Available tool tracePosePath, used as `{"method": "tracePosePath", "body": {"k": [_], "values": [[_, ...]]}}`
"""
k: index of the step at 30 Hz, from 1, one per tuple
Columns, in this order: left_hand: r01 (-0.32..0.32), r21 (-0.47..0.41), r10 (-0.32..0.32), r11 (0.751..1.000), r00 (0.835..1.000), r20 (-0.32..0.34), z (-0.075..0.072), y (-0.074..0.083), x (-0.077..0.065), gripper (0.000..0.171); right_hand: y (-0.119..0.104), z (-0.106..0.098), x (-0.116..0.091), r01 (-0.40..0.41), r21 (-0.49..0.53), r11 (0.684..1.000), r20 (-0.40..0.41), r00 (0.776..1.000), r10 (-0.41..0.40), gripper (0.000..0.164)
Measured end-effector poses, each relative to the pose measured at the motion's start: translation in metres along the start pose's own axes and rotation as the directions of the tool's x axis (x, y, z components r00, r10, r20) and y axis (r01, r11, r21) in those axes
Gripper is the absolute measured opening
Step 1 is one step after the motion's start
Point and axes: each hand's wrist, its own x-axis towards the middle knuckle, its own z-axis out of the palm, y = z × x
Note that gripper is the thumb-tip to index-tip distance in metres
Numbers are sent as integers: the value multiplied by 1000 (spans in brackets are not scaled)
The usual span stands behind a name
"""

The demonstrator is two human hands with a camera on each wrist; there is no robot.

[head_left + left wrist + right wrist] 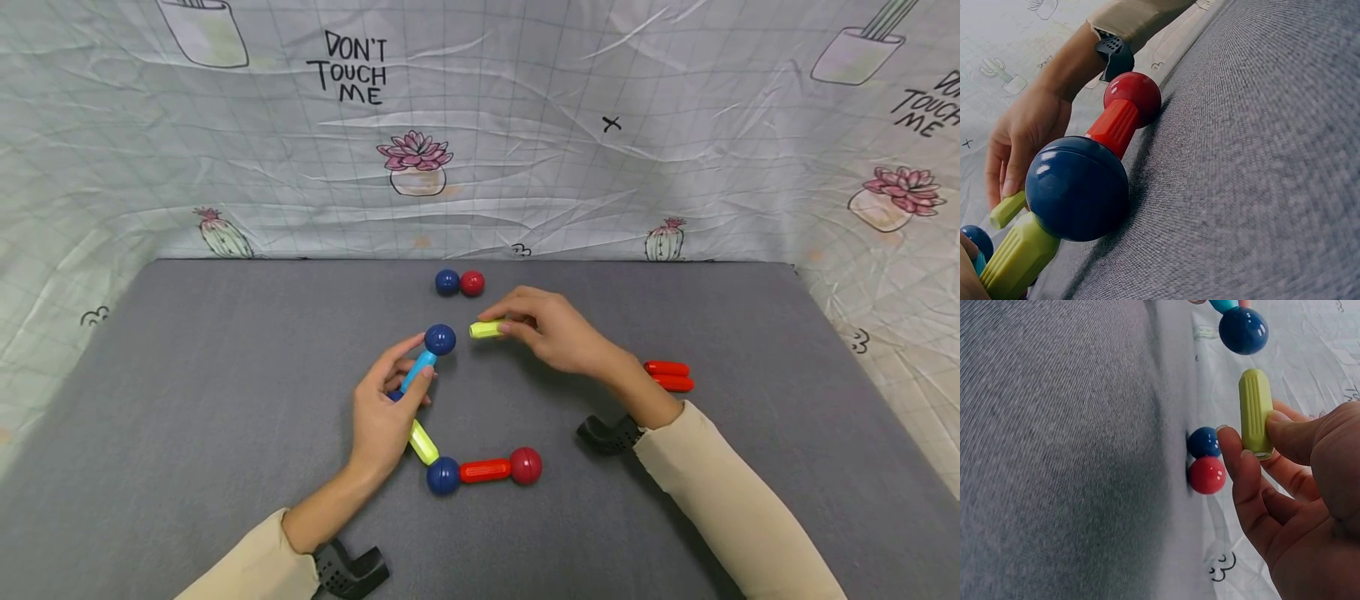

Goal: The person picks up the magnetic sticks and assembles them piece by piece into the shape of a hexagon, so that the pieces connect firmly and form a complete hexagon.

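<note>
My left hand (381, 417) grips a light blue rod (418, 372) between thumb and fingers. A blue ball (440, 339) caps its upper end; another blue ball (395, 396) at the lower end is partly hidden by the hand. From there the chain continues through a yellow-green rod (423, 442), a blue ball (1077, 189), a red rod (485, 471) and a red ball (526, 465). My right hand (553, 332) pinches a loose yellow-green rod (1255, 412) by one end. Its free end points at the top blue ball, with a gap between them.
At the back of the grey table (247, 358), a loose blue ball (447, 282) and red ball (472, 283) sit side by side. Two red rods (667, 368) lie together at the right, partly behind the right forearm. A printed cloth (525, 167) hangs behind the table.
</note>
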Motion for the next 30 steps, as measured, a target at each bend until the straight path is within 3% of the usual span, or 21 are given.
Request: {"method": "tracePosePath", "body": {"k": [18,22,27,30], "values": [[7,-16,-6,1000,1000,9,-1,-1,0,35,-8,9,11,13,12,1000,34,999,-13,23],[9,-23,-9,1000,1000,19,-1,-10,1,37,-7,10,13,14,17,1000,32,999,-15,23],[84,-76,-76,994,992,99,-6,-29,5,43,-7,11,17,14,28,1000,31,999,-14,22],[128,-118,-107,985,980,170,-10,-30,9,45,-7,12,21,20,30,999,39,999,-21,22]]}}
